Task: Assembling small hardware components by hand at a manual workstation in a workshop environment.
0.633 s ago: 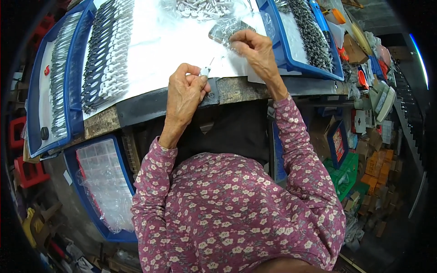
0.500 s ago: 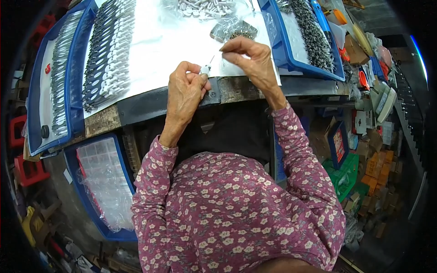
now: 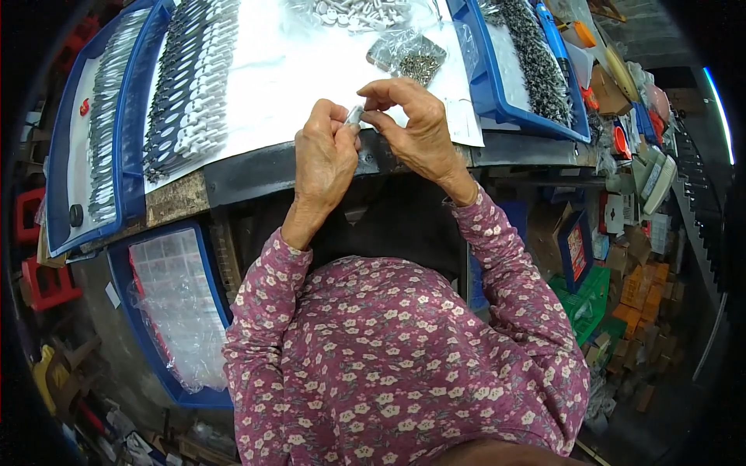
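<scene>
The small pale grey piece (image 3: pixel 354 116) was just above the table's near edge, pinched between the thumb and fingers of your left hand (image 3: pixel 323 159), which hid much of it. Your right hand (image 3: pixel 416 128) was curved in beside it, thumb and forefinger at its side, but whether those fingertips gripped anything cannot be told. Beyond them, glare and crinkled plastic blurred the clear container (image 3: pixel 381 56) of tiny metal parts (image 3: pixel 420 67), while the pile of pale pieces (image 3: pixel 361 14) was cut off at the top.
</scene>
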Tool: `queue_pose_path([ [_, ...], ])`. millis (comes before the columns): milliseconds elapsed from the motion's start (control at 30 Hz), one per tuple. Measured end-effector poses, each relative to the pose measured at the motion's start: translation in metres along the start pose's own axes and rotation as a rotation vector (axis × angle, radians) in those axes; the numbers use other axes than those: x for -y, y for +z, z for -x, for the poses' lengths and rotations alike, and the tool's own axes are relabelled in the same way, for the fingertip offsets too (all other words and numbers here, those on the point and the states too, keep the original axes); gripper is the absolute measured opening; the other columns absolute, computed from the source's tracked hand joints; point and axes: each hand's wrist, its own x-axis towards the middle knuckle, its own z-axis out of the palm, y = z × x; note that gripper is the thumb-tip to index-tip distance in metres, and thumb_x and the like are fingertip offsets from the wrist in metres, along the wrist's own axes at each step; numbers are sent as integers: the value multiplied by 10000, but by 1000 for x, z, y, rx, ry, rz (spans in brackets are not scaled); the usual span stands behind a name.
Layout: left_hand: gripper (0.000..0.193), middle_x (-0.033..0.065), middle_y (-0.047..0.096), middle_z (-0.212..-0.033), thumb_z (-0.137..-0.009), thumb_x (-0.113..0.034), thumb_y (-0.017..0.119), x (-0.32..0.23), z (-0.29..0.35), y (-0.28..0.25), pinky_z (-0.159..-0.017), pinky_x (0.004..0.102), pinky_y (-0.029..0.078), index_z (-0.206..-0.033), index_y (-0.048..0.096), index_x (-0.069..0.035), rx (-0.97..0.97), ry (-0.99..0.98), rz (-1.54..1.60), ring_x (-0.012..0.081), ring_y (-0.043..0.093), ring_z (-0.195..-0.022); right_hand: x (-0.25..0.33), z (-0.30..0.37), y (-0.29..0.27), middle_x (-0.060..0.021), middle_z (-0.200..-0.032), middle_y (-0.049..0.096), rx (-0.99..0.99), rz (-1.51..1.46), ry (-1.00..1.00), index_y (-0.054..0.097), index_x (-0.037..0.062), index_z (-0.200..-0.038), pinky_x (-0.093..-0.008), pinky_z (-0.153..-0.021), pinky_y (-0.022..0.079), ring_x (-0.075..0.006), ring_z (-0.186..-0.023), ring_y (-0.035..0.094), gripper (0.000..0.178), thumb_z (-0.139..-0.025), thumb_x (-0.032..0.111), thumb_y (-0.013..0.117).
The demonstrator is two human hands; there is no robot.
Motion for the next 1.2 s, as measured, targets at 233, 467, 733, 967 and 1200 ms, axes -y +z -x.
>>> queue_pose_path([
  [233, 79, 199, 502, -544, -782, -6, 498, 2, 3, 1, -443, 395, 385, -829, 437, 12, -45, 151, -246, 367, 558, -524, 1, 1, 2, -67, -754, 610, -2, 54, -77, 608, 17, -912, -259, -611, 474, -158, -696, 597, 272, -654, -50, 661],
  [467, 123, 218, 517, -570, -773, 25, 504, -6, 7, 1, -483, 432, 413, -860, 418, 20, -32, 211, -381, 392, 569, -568, 1, 3, 5, -71, -739, 593, -11, 33, -68, 588, 9, -919, -256, -586, 481, -163, -669, 602, 299, -643, -88, 647],
  [733, 92, 201, 539, -641, -807, 9, 475, 0, 9, 6, -484, 385, 435, -887, 433, 24, -50, 321, -489, 343, 582, -568, 1, 9, 4, -55, -718, 580, -31, -55, 48, 576, -2, -919, -240, -599, 477, -123, -672, 587, 256, -680, -72, 634],
  [967, 73, 152, 549, -632, -804, 10, 476, -2, 6, 3, -479, 331, 439, -872, 452, 21, -51, 323, -451, 247, 582, -532, -2, 10, 2, -18, -693, 552, -39, -141, 135, 546, -9, -992, -210, -555, 423, -76, -596, 501, 304, -707, -7, 654],
  [1200, 67, 26, 537, -578, -799, -41, 527, -17, 3, -18, -397, 165, 304, -822, 479, 0, 203, -214, 284, 43, 417, -449, 4, 12, -6, 8, -682, 534, 75, -312, 386, 550, -12, -991, -171, -532, 384, -43, -576, 467, 274, -760, 89, 657],
])
